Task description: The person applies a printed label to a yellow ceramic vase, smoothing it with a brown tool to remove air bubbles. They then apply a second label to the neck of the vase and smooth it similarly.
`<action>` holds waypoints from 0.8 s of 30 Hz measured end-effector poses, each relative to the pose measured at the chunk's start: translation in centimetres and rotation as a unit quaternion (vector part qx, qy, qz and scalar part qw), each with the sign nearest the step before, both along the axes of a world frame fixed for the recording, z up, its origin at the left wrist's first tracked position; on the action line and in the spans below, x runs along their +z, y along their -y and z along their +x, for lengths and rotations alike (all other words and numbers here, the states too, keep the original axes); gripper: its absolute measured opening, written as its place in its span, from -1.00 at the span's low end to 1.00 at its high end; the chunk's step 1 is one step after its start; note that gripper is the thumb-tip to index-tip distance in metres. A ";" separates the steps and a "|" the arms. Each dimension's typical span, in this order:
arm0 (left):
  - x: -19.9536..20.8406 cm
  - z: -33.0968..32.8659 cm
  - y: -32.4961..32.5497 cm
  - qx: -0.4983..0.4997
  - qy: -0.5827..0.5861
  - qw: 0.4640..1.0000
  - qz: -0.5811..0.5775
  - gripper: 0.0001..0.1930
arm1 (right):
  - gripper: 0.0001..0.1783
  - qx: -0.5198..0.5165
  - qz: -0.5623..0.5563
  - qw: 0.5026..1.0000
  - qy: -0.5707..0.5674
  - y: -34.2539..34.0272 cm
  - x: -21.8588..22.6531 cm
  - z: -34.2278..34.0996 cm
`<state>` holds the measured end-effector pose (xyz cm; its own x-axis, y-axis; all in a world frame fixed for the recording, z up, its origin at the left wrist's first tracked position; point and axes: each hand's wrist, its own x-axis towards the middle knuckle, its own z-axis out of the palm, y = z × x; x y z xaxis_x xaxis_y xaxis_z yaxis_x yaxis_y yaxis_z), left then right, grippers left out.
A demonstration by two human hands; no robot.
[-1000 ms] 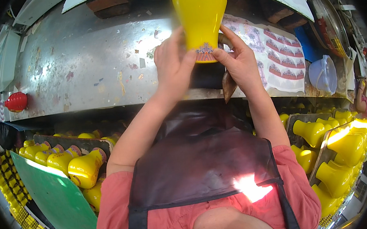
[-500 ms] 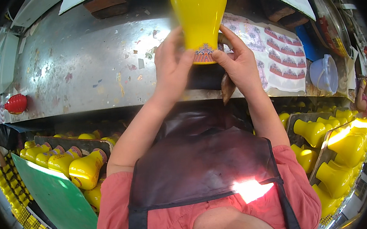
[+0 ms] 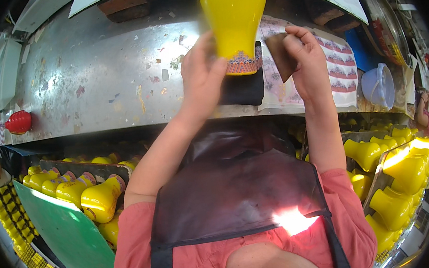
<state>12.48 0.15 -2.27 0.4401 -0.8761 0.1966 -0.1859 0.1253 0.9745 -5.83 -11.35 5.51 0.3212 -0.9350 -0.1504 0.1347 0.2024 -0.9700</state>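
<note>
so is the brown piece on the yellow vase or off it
Off: the right hand holds the brown piece apart from the yellow vase, a gap between.

Hands (image 3: 199,76) hold a yellow vase (image 3: 235,23) and flat brown piece (image 3: 280,58).

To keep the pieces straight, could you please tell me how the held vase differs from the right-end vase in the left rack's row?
The held vase points its narrow end toward the person; the racked vase points its own to the upper right. The left hand grips the held vase over the workbench; no hand touches the racked vase. Both are glossy yellow with a patterned band at the narrow end.
</note>
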 end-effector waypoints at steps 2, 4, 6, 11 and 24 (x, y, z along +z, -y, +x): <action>0.1 -0.1 0.1 0.001 0.009 1.000 -0.005 -0.38 | -0.77 0.115 -0.118 0.982 -0.093 -1.3 1.0 0.1; 0.2 -0.2 0.0 0.008 0.019 1.000 0.004 -0.39 | -0.72 0.183 -0.407 0.861 -0.243 -2.0 1.9 0.9; 0.3 -0.2 -0.1 0.018 0.040 0.999 0.008 -0.41 | -0.71 0.128 -0.562 0.749 -0.326 -1.7 2.8 2.1; 0.2 -0.2 -0.8 0.051 0.111 0.992 -0.011 -0.49 | -0.66 0.177 -0.644 0.673 -0.317 -2.1 4.4 3.2; 0.4 1.7 -1.3 0.051 0.038 0.997 0.039 -0.66 | -0.58 0.026 -0.584 0.699 -0.413 -2.7 1.9 1.3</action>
